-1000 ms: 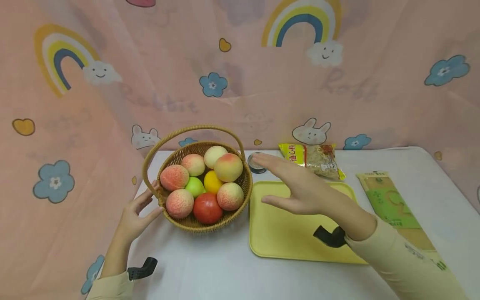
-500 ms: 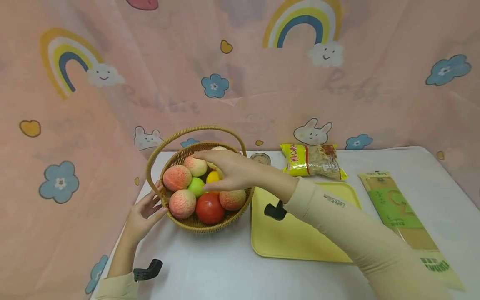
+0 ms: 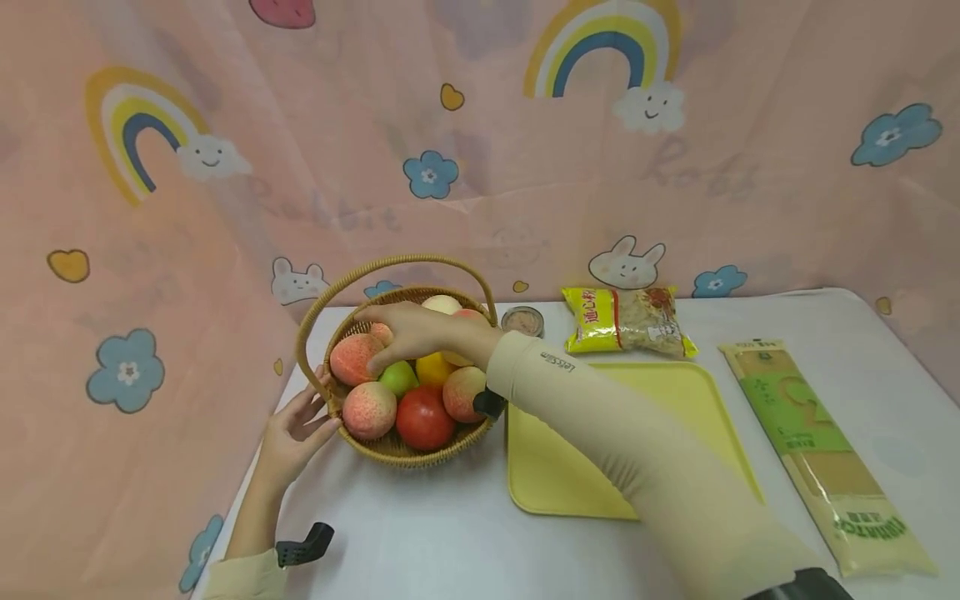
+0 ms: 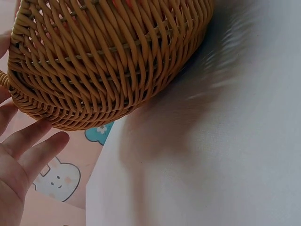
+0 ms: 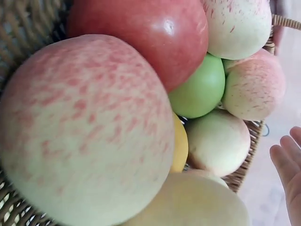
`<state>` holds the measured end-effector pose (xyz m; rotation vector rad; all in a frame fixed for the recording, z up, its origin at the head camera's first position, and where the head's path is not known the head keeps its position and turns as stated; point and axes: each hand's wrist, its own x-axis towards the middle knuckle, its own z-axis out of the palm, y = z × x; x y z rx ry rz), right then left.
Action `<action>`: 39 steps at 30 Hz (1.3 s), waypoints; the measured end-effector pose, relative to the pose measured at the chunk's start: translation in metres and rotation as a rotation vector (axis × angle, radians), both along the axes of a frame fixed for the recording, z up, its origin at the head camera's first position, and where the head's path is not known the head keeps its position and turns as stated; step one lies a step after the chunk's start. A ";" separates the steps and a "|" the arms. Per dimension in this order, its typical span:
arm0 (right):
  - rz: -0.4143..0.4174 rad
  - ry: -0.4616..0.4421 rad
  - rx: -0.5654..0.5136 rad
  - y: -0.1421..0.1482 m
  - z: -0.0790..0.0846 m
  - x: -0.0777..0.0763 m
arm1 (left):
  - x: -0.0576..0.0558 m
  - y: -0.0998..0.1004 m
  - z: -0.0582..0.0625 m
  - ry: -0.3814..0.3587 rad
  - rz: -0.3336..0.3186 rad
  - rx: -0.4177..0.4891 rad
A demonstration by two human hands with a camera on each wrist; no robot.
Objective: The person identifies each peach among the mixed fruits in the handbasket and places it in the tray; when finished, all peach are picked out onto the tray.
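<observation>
A wicker basket (image 3: 420,460) with a tall arched handle stands at the left of the table, filled with peaches, a red round fruit (image 3: 425,419), a green one (image 3: 397,378) and a yellow one (image 3: 435,368). My left hand (image 3: 282,446) holds its left side, thumb and fingers on either side of the handle's base; the left wrist view shows that hand's fingers (image 4: 47,146) against the woven rim. Over the fruit, my right hand (image 3: 415,328) reaches with outstretched fingers and thumb. Its thumb overlaps the left peach (image 3: 351,357), and another peach (image 3: 382,333) is partly hidden beneath it.
Right of the basket lies a yellow tray (image 3: 555,475), partly under my right sleeve (image 3: 600,425). Behind it are a small round clear-lidded container (image 3: 522,322) and a yellow bag of dried food (image 3: 600,321). A long green-labelled pack (image 3: 817,442) lies at the far right.
My right hand has swept left from above the tray to over the peaches at the basket's back left. The left hand has kept its place on the basket.
</observation>
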<state>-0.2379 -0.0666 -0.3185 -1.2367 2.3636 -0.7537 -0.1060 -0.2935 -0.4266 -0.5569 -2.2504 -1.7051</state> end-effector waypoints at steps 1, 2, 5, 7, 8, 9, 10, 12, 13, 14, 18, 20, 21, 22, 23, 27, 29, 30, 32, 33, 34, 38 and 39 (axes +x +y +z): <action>-0.005 -0.015 0.004 -0.003 -0.002 -0.002 | 0.000 0.000 -0.001 -0.007 0.006 0.000; -0.007 -0.030 0.004 -0.005 -0.005 -0.004 | 0.001 0.001 -0.001 -0.013 0.012 0.004; -0.007 -0.053 0.012 -0.014 -0.010 -0.007 | 0.001 0.002 -0.002 -0.021 0.017 0.008; -0.005 -0.048 0.027 -0.019 -0.012 -0.008 | 0.001 0.002 -0.002 -0.021 0.017 0.014; -0.006 -0.034 0.041 -0.022 -0.013 -0.008 | 0.000 0.002 -0.002 -0.018 0.014 0.017; -0.013 -0.020 0.058 -0.024 -0.014 -0.008 | 0.000 0.002 -0.001 -0.013 0.007 0.021; -0.019 0.000 0.083 -0.027 -0.014 -0.008 | 0.000 0.002 -0.002 -0.011 0.004 0.023; -0.029 0.028 0.120 -0.032 -0.016 -0.006 | 0.001 0.002 -0.002 -0.006 -0.010 0.040; -0.035 0.041 0.137 -0.034 -0.016 -0.006 | 0.002 0.002 -0.002 -0.006 -0.016 0.050; -0.039 0.049 0.150 -0.036 -0.017 -0.005 | 0.002 0.002 -0.002 -0.007 -0.021 0.057; -0.024 0.062 0.146 -0.040 -0.020 -0.003 | 0.001 0.002 -0.003 -0.015 -0.043 0.089; -0.013 0.071 0.143 -0.042 -0.021 -0.002 | 0.000 0.002 -0.004 -0.024 -0.038 0.088; -0.010 0.077 0.145 -0.043 -0.021 -0.002 | 0.000 0.002 -0.003 -0.027 -0.038 0.089; -0.009 0.086 0.148 -0.044 -0.022 -0.002 | -0.001 0.002 -0.003 -0.028 -0.038 0.085; -0.011 0.097 0.154 -0.045 -0.022 -0.001 | -0.001 0.001 -0.003 -0.030 -0.038 0.086; -0.027 0.118 0.163 -0.046 -0.023 -0.002 | -0.002 0.002 -0.002 -0.034 -0.057 0.094; -0.036 0.121 0.162 -0.047 -0.024 -0.002 | -0.002 0.002 -0.003 -0.043 -0.058 0.096; -0.037 0.123 0.158 -0.047 -0.024 -0.003 | -0.002 0.002 -0.004 -0.047 -0.058 0.098; -0.035 0.124 0.143 -0.047 -0.025 -0.003 | -0.002 0.002 -0.004 -0.053 -0.052 0.095; -0.033 0.125 0.134 -0.047 -0.026 -0.003 | -0.002 0.002 -0.005 -0.053 -0.049 0.092; -0.032 0.125 0.126 -0.047 -0.026 -0.004 | -0.002 0.002 -0.005 -0.053 -0.047 0.092; -0.027 0.138 0.104 -0.047 -0.029 -0.006 | -0.003 0.001 -0.005 -0.036 -0.050 0.090; -0.028 0.140 0.103 -0.047 -0.029 -0.006 | -0.003 0.001 -0.004 -0.033 -0.051 0.090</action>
